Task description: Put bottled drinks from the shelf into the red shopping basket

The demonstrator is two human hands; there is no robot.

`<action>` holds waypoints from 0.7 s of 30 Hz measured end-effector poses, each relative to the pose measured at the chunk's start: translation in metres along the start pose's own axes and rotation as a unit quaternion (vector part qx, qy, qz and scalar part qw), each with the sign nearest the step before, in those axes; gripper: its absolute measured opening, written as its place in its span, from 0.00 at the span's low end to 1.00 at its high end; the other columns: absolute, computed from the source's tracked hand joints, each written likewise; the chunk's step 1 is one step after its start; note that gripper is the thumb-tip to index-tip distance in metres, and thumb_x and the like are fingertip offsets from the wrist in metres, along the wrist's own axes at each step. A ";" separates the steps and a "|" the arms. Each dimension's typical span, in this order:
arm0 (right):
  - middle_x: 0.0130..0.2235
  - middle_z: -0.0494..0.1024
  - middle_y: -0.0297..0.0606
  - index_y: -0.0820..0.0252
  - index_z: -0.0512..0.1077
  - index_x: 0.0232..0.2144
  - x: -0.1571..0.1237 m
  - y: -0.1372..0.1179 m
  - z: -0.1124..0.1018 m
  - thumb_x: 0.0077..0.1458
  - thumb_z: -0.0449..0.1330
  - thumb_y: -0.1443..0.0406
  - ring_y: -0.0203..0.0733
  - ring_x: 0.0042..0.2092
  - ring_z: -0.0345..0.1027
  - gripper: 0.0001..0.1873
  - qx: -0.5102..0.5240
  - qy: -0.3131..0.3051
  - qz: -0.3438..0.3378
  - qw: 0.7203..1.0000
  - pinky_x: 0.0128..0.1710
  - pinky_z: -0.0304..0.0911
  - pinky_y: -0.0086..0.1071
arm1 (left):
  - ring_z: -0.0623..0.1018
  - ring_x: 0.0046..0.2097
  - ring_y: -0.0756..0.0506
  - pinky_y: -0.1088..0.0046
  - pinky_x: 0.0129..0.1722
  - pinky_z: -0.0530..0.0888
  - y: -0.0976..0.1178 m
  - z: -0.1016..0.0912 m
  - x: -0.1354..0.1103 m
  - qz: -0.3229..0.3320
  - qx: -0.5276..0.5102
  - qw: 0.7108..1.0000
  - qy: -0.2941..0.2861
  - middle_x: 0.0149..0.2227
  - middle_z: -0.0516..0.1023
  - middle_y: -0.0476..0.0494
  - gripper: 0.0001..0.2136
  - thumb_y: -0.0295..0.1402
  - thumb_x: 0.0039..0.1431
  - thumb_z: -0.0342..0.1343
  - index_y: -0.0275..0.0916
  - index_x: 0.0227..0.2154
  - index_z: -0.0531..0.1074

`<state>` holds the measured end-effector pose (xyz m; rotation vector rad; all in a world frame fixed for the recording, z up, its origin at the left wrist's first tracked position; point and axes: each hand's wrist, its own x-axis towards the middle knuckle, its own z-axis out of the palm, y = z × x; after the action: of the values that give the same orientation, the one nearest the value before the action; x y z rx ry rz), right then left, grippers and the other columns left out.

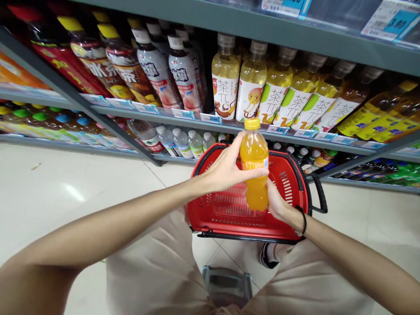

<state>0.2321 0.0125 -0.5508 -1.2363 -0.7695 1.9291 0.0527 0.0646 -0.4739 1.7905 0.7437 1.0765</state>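
Item: one plastic bottle (254, 162) of orange drink, yellow cap (252, 124). Location: I am seeing it hanging in both hands above the red basket (229, 226), just out from the shelf (183, 121) where the tea bottles (251, 94) are standing. Posture: roughly upright, cap uppermost.

Grip, left hand (226, 168): closing round the bottle, thumb lying across the front of the label, a finger reaching behind near the shoulder. Grip, right hand (277, 201): touching the lower right side; its far fingers are hiding behind the bottle, so I cannot tell how tightly they are pressing.

Handling, in my estimation: moderately heavy, as the drink is filling most of the body; the wall likely giving a little under a squeeze, the contents stiffening it; the smooth plastic perhaps turning slippery if damp. Fragility: low, the cap seemingly sealing it.

Best holds, as I am judging it: the labelled middle, where the thumb is already lying, with a second hand bearing weight near the base; the narrow neck is offering less to grasp.
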 end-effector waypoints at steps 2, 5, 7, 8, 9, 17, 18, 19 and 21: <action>0.30 0.81 0.43 0.60 0.78 0.42 -0.002 0.003 0.000 0.66 0.46 0.40 0.45 0.30 0.76 0.34 0.004 -0.032 0.010 0.999 0.27 0.71 0.33 | 0.78 0.59 0.33 0.53 0.60 0.76 -0.003 -0.002 0.000 0.007 0.022 1.000 -0.014 0.59 0.75 0.35 0.38 0.43 0.55 0.72 0.39 0.64 0.61; 0.29 0.80 0.47 0.63 0.77 0.37 -0.007 0.008 -0.006 0.63 0.44 0.37 0.47 0.30 0.77 0.38 -0.006 -0.157 0.046 0.986 0.26 0.71 0.33 | 0.75 0.63 0.33 0.53 0.62 0.75 -0.007 -0.003 -0.001 0.012 -0.011 0.998 -0.063 0.64 0.72 0.35 0.41 0.42 0.57 0.69 0.43 0.69 0.57; 0.28 0.80 0.50 0.64 0.76 0.34 -0.008 0.010 -0.014 0.61 0.43 0.35 0.49 0.30 0.77 0.41 -0.011 -0.254 0.078 0.964 0.25 0.70 0.33 | 0.74 0.65 0.34 0.54 0.62 0.76 -0.007 -0.003 -0.002 0.000 -0.087 0.990 -0.108 0.67 0.69 0.36 0.41 0.40 0.61 0.66 0.47 0.72 0.52; 0.28 0.80 0.51 0.64 0.75 0.34 -0.007 0.010 -0.019 0.60 0.42 0.34 0.50 0.30 0.77 0.42 -0.011 -0.301 0.097 0.949 0.24 0.70 0.33 | 0.74 0.66 0.35 0.54 0.61 0.77 -0.007 -0.003 -0.002 -0.011 -0.121 0.985 -0.126 0.67 0.69 0.37 0.41 0.39 0.61 0.65 0.48 0.72 0.51; 0.29 0.80 0.53 0.65 0.75 0.33 -0.005 0.010 -0.024 0.59 0.41 0.32 0.51 0.30 0.78 0.44 -0.010 -0.343 0.118 0.932 0.23 0.70 0.34 | 0.73 0.66 0.35 0.55 0.61 0.78 -0.006 -0.003 -0.002 -0.020 -0.145 0.980 -0.136 0.67 0.69 0.37 0.41 0.39 0.61 0.65 0.49 0.73 0.51; 0.38 0.82 0.56 0.68 0.76 0.40 0.009 0.000 -0.031 0.65 0.42 0.37 0.49 0.36 0.79 0.42 -0.047 -0.236 0.073 0.968 0.24 0.74 0.32 | 0.77 0.62 0.34 0.54 0.63 0.76 -0.002 -0.003 0.002 -0.017 -0.064 0.997 -0.047 0.63 0.75 0.36 0.41 0.42 0.50 0.75 0.44 0.65 0.65; 0.37 0.82 0.55 0.67 0.76 0.41 0.009 -0.002 -0.029 0.65 0.43 0.38 0.49 0.36 0.79 0.40 -0.063 -0.208 0.056 0.974 0.23 0.72 0.30 | 0.77 0.62 0.34 0.54 0.64 0.75 -0.001 -0.003 0.002 -0.009 -0.033 0.999 -0.037 0.63 0.75 0.36 0.40 0.43 0.49 0.75 0.43 0.63 0.67; 0.37 0.82 0.55 0.67 0.76 0.41 0.009 -0.002 -0.027 0.65 0.44 0.39 0.49 0.36 0.79 0.39 -0.078 -0.193 0.047 0.977 0.21 0.71 0.29 | 0.77 0.62 0.34 0.54 0.64 0.75 -0.001 -0.003 0.002 -0.005 -0.007 0.999 -0.032 0.63 0.75 0.36 0.39 0.43 0.49 0.75 0.42 0.62 0.68; 0.35 0.82 0.55 0.67 0.77 0.41 0.008 -0.001 -0.025 0.63 0.42 0.36 0.49 0.34 0.79 0.42 -0.093 -0.201 0.049 0.974 0.18 0.66 0.26 | 0.78 0.60 0.35 0.54 0.64 0.74 0.000 -0.003 0.002 -0.003 0.027 0.999 -0.032 0.62 0.76 0.36 0.38 0.45 0.49 0.75 0.40 0.61 0.68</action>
<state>0.2530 0.0221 -0.5630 -1.0141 -1.1356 2.2674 0.0510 0.0669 -0.4728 1.8586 0.7452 0.9992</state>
